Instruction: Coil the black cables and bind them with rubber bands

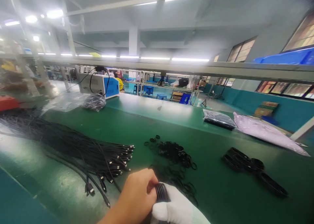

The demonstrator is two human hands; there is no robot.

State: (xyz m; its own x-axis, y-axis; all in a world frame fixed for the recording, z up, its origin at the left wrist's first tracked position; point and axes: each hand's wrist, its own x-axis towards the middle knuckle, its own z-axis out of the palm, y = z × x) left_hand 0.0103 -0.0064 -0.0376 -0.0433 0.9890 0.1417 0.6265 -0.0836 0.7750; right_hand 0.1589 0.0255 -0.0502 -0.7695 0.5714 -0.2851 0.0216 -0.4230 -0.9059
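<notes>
My bare left hand (137, 194) and my white-gloved right hand (176, 207) meet at the bottom edge, both gripping a coiled black cable (161, 192) between them. To the left on the green table (157, 119) lies a big bundle of straight black cables (73, 148) with their plug ends pointing right. Just beyond my hands sits a heap of small black rubber bands (174, 152). To the right lie finished black cable coils (245, 163).
A blue-and-white machine (99, 84) with black leads stands at the back left, beside a plastic bag of cables (94, 102). Two more plastic bags (265, 132) lie at the far right. Beyond the table's overhead rail (196, 68) are other benches, blue stools and distant people.
</notes>
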